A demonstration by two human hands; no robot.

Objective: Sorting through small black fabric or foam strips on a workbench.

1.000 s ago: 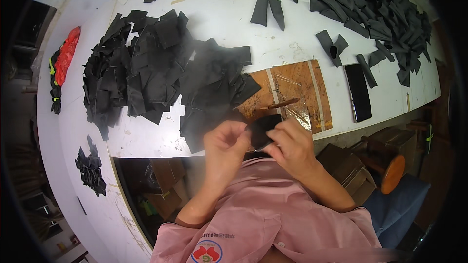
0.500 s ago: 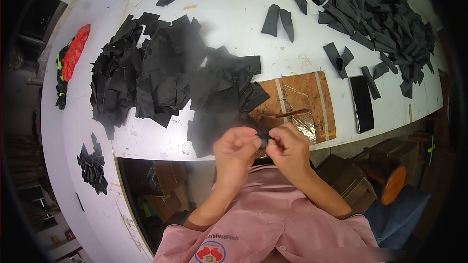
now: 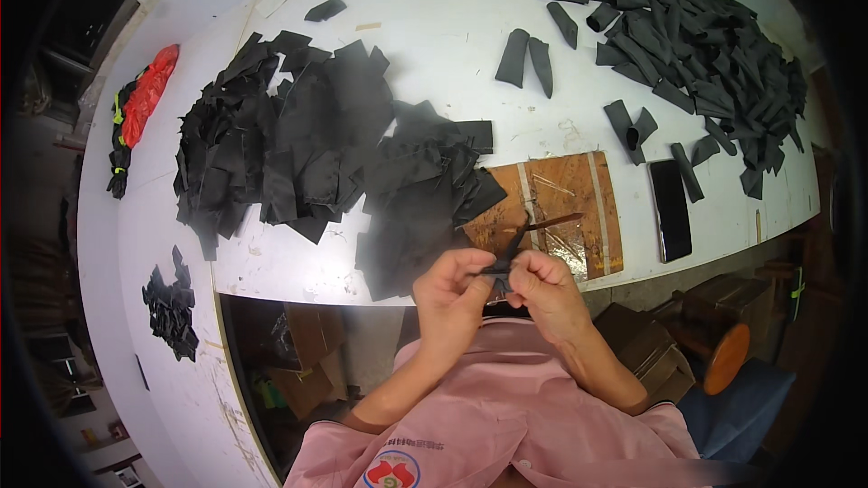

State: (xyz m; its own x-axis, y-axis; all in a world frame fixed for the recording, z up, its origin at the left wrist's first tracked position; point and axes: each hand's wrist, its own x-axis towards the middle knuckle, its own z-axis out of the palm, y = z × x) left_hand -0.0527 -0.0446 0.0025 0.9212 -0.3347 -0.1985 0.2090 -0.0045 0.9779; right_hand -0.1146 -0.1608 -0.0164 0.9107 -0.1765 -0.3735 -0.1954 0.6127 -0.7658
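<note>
Close to the table's front edge, a small black fabric piece is pinched between my two hands. My left hand has thumb and fingers closed on its left side. The right side is gripped by my right hand, fingertips pressed together. A narrow dark end of fabric sticks up between the hands. Just beyond them, a slim brown pointed stick lies over a brown wooden board with strips of tape. Flat black fabric pieces are heaped to the left, their nearest edge beside my left hand.
Rolled black fabric tubes form a big pile at the far right, with a few loose ones nearer. A black phone lies right of the board. Far left are a red plastic bag and a small black heap. A stool stands below.
Both hands have shifted slightly right and nearer to me, still pinching the fabric. A narrow end of it now stands up between them. The view has tilted a little.
</note>
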